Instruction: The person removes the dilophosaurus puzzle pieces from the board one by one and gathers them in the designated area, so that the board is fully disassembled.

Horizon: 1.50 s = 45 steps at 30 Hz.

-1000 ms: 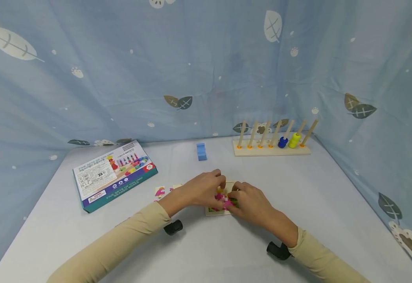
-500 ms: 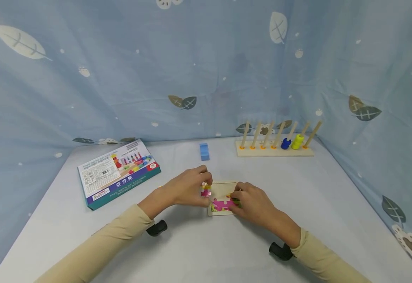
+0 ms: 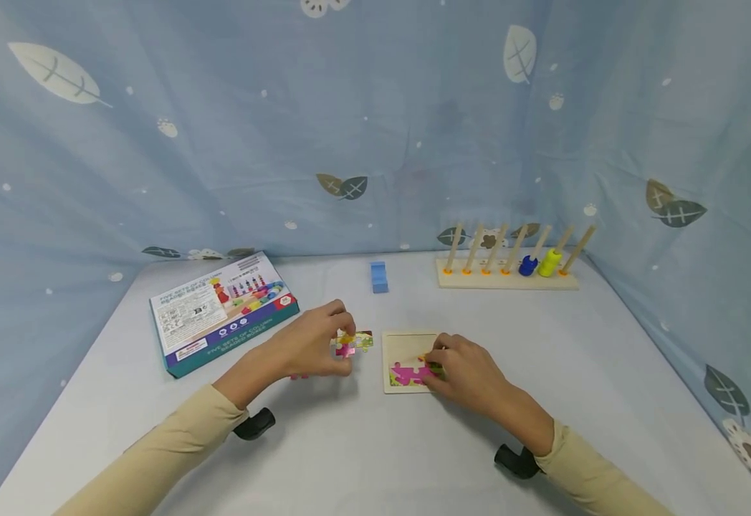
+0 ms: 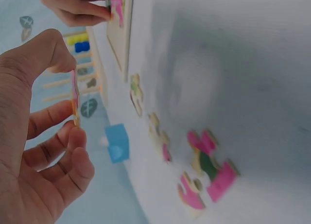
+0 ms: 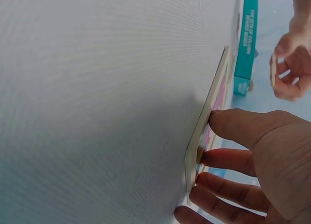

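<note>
My left hand (image 3: 311, 342) pinches a pink and yellow jigsaw piece (image 4: 75, 90) between thumb and fingers, seen nearly edge-on in the left wrist view. Loose puzzle pieces (image 4: 211, 173) lie on the table below that hand, with another yellow-green piece (image 3: 365, 340) just beyond the fingers. A shallow wooden puzzle board (image 3: 396, 344) lies to the right, its lower part filled with pink and green pieces. On its right side rests my right hand (image 3: 469, 369), thumb on the near rim and extended fingertips along the right edge. That hand hides the board's right part.
At the back left lies a teal and white toy box (image 3: 223, 312). A blue block (image 3: 378, 277) stands behind the puzzle board. Towards the back right, a wooden peg stand (image 3: 507, 282) carries blue and lime-green beads. A patterned cloth (image 3: 375, 129) hangs behind the table.
My left hand has lifted the jigsaw piece off the board and carried it left over the table. The right hand stays at the board's right side. The view has shifted slightly.
</note>
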### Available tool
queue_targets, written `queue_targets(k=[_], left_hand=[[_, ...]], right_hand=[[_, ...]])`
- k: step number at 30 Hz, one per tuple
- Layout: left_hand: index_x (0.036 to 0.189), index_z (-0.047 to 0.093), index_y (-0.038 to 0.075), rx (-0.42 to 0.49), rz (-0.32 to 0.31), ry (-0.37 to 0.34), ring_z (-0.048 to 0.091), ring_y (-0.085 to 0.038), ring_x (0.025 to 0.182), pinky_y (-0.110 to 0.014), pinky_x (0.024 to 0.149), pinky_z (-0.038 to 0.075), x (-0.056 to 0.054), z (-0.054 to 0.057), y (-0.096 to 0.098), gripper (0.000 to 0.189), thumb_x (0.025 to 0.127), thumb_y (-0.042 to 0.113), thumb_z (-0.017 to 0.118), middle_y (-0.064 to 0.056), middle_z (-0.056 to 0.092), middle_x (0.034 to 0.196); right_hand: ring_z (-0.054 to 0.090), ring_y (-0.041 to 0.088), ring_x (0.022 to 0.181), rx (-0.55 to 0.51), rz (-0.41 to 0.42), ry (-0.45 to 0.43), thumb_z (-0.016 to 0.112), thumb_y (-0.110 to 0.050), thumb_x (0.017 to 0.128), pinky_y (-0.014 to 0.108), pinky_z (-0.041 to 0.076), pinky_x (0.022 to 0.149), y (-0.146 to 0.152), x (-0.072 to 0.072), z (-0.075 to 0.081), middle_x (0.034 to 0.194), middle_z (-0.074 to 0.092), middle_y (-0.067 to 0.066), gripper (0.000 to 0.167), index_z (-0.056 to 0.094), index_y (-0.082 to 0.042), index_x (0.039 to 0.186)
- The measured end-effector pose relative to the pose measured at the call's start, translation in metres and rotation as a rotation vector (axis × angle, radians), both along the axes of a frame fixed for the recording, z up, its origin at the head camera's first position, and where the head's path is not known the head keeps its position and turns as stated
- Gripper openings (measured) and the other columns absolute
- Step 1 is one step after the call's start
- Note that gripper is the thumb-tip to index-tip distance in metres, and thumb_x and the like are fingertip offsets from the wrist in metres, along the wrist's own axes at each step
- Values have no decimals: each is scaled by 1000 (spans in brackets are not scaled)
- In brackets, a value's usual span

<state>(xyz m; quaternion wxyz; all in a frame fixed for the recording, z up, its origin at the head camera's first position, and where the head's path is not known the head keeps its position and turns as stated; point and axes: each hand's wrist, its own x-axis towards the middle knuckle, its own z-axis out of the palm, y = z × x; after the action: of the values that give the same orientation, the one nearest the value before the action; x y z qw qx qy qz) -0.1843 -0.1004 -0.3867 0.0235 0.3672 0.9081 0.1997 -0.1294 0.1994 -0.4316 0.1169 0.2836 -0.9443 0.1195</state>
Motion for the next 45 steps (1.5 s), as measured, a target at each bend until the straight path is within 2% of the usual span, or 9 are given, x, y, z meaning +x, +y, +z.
queue_targets(k=[5, 14, 23, 29, 38, 45], left_hand=[[103, 67, 17, -3, 25, 2, 52, -10, 79, -25, 68, 48, 4, -4, -10, 37, 72, 33, 79, 6, 48, 104], [102, 66, 17, -31, 22, -54, 53, -10, 82, -24, 71, 49, 9, -21, -17, 38, 71, 32, 81, 6, 50, 100], [99, 69, 17, -75, 8, -15, 50, -9, 76, -26, 68, 46, 6, -35, -21, 34, 71, 32, 82, 6, 52, 96], [100, 71, 18, -92, -3, -43, 50, -9, 77, -26, 70, 47, 3, -38, -20, 33, 73, 33, 81, 7, 52, 98], [104, 74, 18, -109, 16, -65, 50, -9, 79, -27, 71, 47, 5, -34, -20, 34, 75, 34, 83, 7, 54, 96], [103, 73, 18, -96, -7, -56, 49, -9, 78, -27, 68, 46, 5, -30, -22, 32, 77, 34, 84, 5, 56, 96]], right_hand=[[56, 16, 77, 2, 1, -1, 88, -28, 75, 28, 50, 63, 1, 1, 1, 92, 63, 1, 30, 80, -7, 96], [56, 15, 77, 3, -3, 6, 87, -29, 76, 28, 50, 63, 1, 0, 0, 92, 63, 1, 30, 80, -8, 96], [56, 15, 78, -10, 3, 15, 87, -29, 76, 28, 51, 64, 1, 0, -1, 93, 63, 0, 28, 80, -10, 95], [57, 16, 78, -2, 6, 8, 87, -29, 76, 28, 50, 64, 2, 1, -1, 93, 63, 1, 30, 80, -8, 96], [56, 15, 79, 3, -6, -6, 86, -30, 77, 28, 51, 65, 1, 0, -1, 94, 63, -1, 29, 80, -10, 97], [57, 15, 82, -6, -8, -55, 88, -33, 74, 31, 52, 69, 3, 0, 2, 96, 63, -1, 36, 80, -10, 100]])
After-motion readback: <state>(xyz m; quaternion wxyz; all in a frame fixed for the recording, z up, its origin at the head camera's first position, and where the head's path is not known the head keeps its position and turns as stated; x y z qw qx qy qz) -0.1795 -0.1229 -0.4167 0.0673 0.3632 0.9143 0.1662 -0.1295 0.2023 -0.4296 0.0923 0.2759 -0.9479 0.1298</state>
